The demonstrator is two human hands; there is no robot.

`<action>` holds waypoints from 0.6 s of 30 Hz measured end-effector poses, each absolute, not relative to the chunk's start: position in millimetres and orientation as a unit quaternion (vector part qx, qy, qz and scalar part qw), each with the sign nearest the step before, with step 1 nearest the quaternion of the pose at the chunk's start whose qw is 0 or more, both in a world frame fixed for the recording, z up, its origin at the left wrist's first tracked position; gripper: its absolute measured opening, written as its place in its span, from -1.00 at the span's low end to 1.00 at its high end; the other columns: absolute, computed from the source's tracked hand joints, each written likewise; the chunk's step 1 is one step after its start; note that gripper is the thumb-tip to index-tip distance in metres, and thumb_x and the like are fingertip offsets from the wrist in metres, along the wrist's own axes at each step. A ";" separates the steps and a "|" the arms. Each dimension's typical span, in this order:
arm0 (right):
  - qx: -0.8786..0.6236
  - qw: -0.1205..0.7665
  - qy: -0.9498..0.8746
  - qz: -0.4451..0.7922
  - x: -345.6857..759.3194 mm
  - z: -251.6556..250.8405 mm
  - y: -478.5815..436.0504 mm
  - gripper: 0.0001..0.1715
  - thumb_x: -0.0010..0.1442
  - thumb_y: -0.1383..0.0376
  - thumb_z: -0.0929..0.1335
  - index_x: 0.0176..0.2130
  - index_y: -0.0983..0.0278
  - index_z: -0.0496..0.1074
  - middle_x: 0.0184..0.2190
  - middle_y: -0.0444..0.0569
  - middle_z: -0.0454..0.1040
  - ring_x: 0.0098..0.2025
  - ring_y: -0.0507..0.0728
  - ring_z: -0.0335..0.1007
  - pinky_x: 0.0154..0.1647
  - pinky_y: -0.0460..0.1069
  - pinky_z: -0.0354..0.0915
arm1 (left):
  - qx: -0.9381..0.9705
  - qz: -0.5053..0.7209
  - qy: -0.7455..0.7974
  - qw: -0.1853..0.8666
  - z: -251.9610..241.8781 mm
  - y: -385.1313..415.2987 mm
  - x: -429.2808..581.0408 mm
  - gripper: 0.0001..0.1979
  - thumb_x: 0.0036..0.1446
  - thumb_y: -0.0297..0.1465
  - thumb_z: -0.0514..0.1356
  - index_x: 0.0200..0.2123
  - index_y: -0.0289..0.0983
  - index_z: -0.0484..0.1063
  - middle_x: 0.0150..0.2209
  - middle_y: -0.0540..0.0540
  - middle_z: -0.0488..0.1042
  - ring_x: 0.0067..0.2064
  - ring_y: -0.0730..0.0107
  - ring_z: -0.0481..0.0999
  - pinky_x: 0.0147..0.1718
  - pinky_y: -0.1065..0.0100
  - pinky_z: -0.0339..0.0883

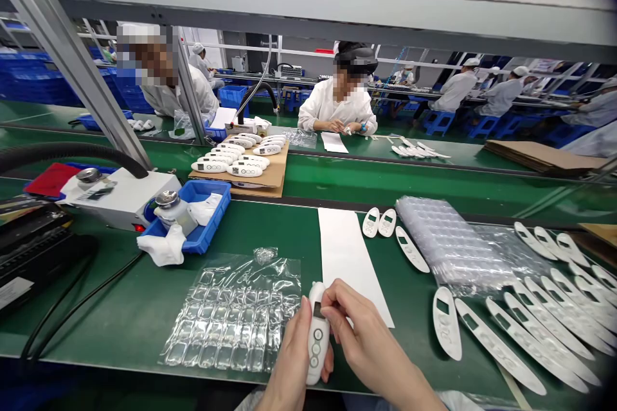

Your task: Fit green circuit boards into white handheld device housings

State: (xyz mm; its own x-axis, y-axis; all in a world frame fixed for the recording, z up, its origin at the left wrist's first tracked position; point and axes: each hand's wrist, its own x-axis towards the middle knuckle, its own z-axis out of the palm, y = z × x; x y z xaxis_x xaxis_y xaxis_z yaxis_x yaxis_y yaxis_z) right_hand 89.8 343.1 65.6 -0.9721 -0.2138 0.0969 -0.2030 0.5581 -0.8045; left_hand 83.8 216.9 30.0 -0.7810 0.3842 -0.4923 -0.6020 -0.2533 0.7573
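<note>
A white handheld device (317, 334) with a small screen and round buttons stands upright near the front edge of the green table (120, 308). My left hand (292, 359) is wrapped round its lower body. The fingers of my right hand (359, 334) pinch its upper part beside the screen. A clear bubble-wrap sheet (231, 318) lies just left of my hands. A white paper strip (349, 260) lies behind them.
Rows of white front covers (530, 327) lie at the right beside a stack of bubble bags (448, 241). A blue bin (200, 215), white machine (120, 196) and black hose sit at left. Finished devices rest on cardboard (267, 176). Other workers sit beyond.
</note>
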 end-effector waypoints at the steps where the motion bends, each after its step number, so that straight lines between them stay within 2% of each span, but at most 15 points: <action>1: -0.116 0.007 0.883 -0.454 89.1 66.1 342.9 -0.78 0.35 0.33 0.11 -0.36 0.25 0.16 -0.36 -0.09 0.29 -0.35 0.02 0.24 -0.35 -0.06 0.16 | -0.105 0.785 0.523 0.316 28.8 216.7 84.0 -0.24 -0.15 0.32 -0.09 -0.45 -0.31 0.33 -0.73 0.05 0.27 -0.67 0.56 0.22 -0.63 0.49 0.04; 7: -0.103 0.023 0.875 -0.473 85.9 65.8 342.3 -0.77 0.36 0.29 0.11 -0.35 0.26 0.17 -0.38 -0.08 0.31 -0.38 0.03 0.26 -0.38 -0.06 0.17 | -0.110 0.789 0.513 0.321 23.9 216.3 84.6 -0.24 -0.10 0.30 -0.08 -0.34 -0.33 0.32 -0.72 0.05 0.29 -0.68 0.57 0.23 -0.66 0.52 0.06; 18: -0.097 0.029 0.882 -0.461 86.9 61.3 343.8 -0.76 0.37 0.24 0.11 -0.33 0.25 0.17 -0.40 -0.11 0.31 -0.39 0.02 0.26 -0.35 -0.06 0.17 | -0.110 0.782 0.521 0.324 22.1 215.0 85.0 -0.25 -0.06 0.28 -0.13 -0.30 -0.34 0.29 -0.71 0.05 0.28 -0.66 0.57 0.24 -0.64 0.53 0.09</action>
State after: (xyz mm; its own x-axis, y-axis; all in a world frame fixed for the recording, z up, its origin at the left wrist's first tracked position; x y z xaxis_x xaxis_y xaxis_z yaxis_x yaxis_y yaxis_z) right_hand 86.9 343.8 61.3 -0.9797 -0.1969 0.0379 -0.1435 0.5565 -0.8183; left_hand 85.0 215.0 22.1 -0.7660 0.3918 -0.5096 -0.6211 -0.2467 0.7439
